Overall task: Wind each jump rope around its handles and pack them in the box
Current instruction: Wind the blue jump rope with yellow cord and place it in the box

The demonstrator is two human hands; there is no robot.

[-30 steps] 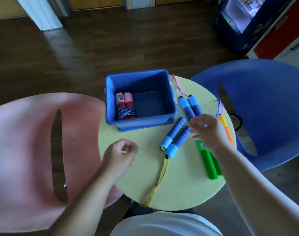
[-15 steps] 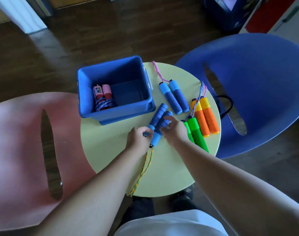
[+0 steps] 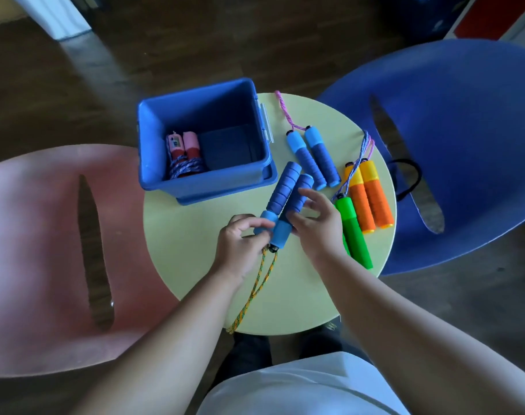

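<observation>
Two blue foam handles [image 3: 286, 197] of one jump rope lie side by side, lifted slightly over the round table [image 3: 195, 253]. My left hand [image 3: 240, 245] grips their light-blue lower ends. My right hand [image 3: 316, 226] touches the right handle with relaxed fingers. The yellow-green cord [image 3: 256, 287] hangs from the handles over the table's front edge. The blue box [image 3: 153, 157] stands at the table's back left and holds a wound rope with pink and red handles [image 3: 183, 154].
Beside the box lies a second blue-handled rope [image 3: 313, 158] with a pink cord. Orange handles [image 3: 369, 196] and green handles [image 3: 354, 232] lie at the table's right edge. A pink chair [image 3: 39, 259] stands left, a blue chair [image 3: 464, 139] right.
My left hand came over from the table's left side and gripped the handles' lower ends. Both hands have raised the two handles a little off the table, and my right fingers have loosened.
</observation>
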